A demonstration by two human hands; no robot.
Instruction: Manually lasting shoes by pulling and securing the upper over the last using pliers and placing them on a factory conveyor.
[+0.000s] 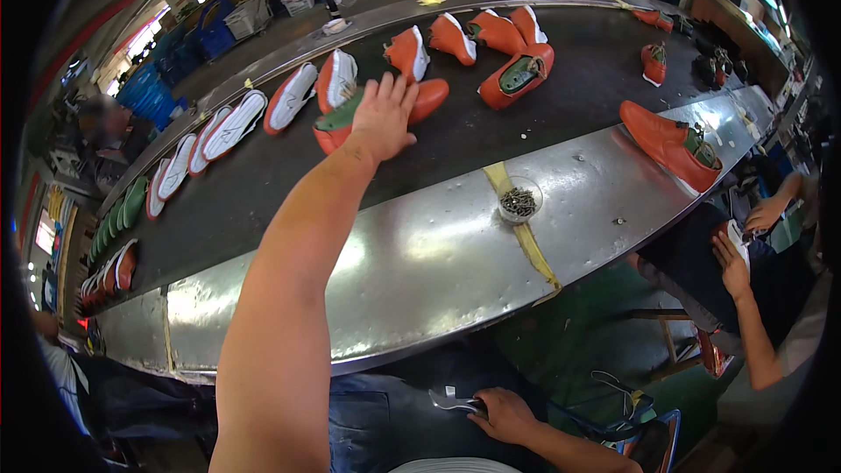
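Far L, abt 9 o'clock: green shoe-shaped pieces [118, 210] lined up on the black belt [210, 219], then round to 10 a run of shoes tipped up, white soles [238, 125] showing

At 11, mid-belt: L hand [383, 118] stretched palm down over the middle of a red shoe w/ green lining [427, 100]; toe pts to abt 3, heel end to abt 8. L grip: fingers apart, thumb out to the side, not closed round the shoe; underside hidden, so can't tell how firm the contact is

At 6, low by the lap: R hand [508, 416], grip clamped on the handle of a metal tool [451, 402], prob. pliers, head pointing to 9, well apart from any shoe

Just R of 12: another red shoe [499, 92], opening up. Below it, metal tabletop [420, 271] w/ a clear cup [539, 201] of small nails, by a strip of yellow tape [533, 254]. At 2, a lone red shoe [653, 131] on the tabletop

Step in hand, my read: L hand picking up or setting down the shoe, can't tell which; tool idle in R. A pick-up calls for L fingers + thumb closing on the shoe's sides, then lifting clear of neighbouring soles; a set-down, just raising the palm off
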